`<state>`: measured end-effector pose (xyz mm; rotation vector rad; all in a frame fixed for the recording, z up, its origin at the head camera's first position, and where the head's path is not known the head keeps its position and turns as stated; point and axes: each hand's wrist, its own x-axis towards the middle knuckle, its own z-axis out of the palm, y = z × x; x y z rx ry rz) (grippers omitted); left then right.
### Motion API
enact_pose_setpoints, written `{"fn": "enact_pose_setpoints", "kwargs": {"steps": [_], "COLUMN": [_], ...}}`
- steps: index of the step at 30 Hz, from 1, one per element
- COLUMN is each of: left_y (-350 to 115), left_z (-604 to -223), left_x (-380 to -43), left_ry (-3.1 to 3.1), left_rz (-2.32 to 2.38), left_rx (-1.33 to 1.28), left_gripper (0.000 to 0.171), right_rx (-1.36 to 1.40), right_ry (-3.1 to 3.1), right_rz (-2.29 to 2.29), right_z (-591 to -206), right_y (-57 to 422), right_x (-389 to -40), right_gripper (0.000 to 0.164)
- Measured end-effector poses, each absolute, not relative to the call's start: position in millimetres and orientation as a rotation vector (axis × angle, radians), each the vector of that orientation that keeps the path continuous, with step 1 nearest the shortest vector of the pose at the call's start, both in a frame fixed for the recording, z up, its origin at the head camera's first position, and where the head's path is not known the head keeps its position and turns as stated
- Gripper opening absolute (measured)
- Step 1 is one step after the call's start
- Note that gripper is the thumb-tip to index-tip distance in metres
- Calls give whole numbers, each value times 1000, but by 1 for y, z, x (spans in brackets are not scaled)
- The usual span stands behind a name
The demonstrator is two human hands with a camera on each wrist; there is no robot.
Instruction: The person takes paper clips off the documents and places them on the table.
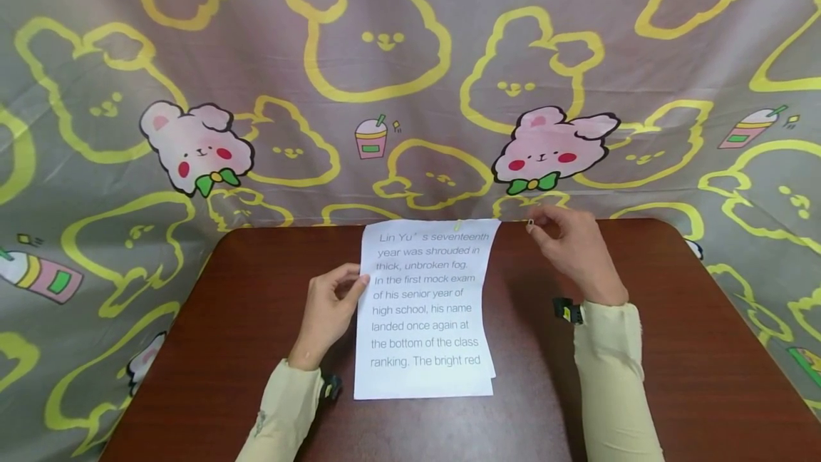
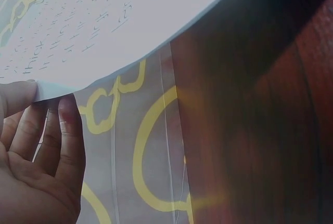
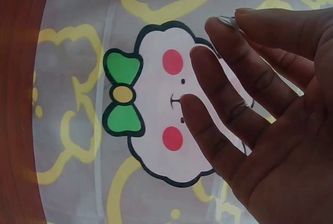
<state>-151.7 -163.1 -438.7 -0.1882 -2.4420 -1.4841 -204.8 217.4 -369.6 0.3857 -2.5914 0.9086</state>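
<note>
My left hand (image 1: 328, 316) pinches the left edge of some printed paper sheets (image 1: 423, 305) between thumb and fingers, holding them up over the table. A second sheet's corner peeks out at the lower right, behind the front one. At the top edge of the sheets sits a small yellowish paper clip (image 1: 458, 225). To the right of the paper, my right hand (image 1: 571, 244) is raised, apart from the sheets. Its thumb and index fingertip pinch a small white paper clip (image 3: 227, 20); the other fingers are spread in the right wrist view.
The dark brown wooden table (image 1: 244, 319) lies under both hands. Behind its far edge hangs a grey curtain (image 1: 410, 120) printed with yellow outlines, bunny faces and cups. Each wrist wears a small black camera strap (image 1: 567, 310).
</note>
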Motion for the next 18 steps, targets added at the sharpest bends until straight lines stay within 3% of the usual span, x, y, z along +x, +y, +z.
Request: {"fn": "enact_pose_setpoints", "kwargs": {"steps": [18], "left_y": [-163], "left_z": [-440], "left_x": [-152], "left_ry": [-2426], "left_rz": [-1470], "left_rx": [-209], "left_gripper": [12], "right_rx": [373], "right_ry": [-2798], "right_rz": [924], "right_z": [-387], "right_y": [226], "right_x": [-218], "right_gripper": [11]}}
